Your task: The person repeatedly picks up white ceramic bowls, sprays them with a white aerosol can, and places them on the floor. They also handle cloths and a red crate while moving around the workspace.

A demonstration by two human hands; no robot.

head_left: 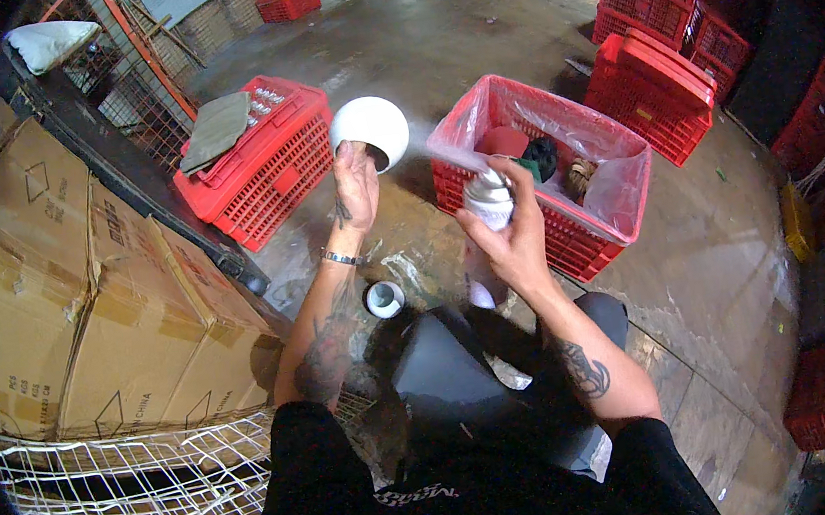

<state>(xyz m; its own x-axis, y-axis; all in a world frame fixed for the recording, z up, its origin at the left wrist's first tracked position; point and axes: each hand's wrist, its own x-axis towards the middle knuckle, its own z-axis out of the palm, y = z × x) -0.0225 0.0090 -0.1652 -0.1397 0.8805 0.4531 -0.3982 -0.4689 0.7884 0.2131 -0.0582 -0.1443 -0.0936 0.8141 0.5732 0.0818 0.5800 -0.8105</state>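
My left hand (357, 188) holds up a white round pot (371, 126), its dark opening tipped down toward my fingers. My right hand (520, 226) is wrapped round a spray can (490, 201), with a finger at its top. A pale streak of mist runs from the can's nozzle toward the pot, which is a short way off to its left. Below my left wrist, a smaller white round pot (385, 300) stands on the floor, opening up. My palm and fingers partly hide the can's body.
A lined red crate (550, 243) holding several items stands just beyond my right hand. Another red crate (259, 188), a folded cloth (216, 132) on its lid, is ahead on the left. Cardboard boxes (135, 297) and a white wire rack (147, 507) line my left side. Red crates (652, 92) stand at right.
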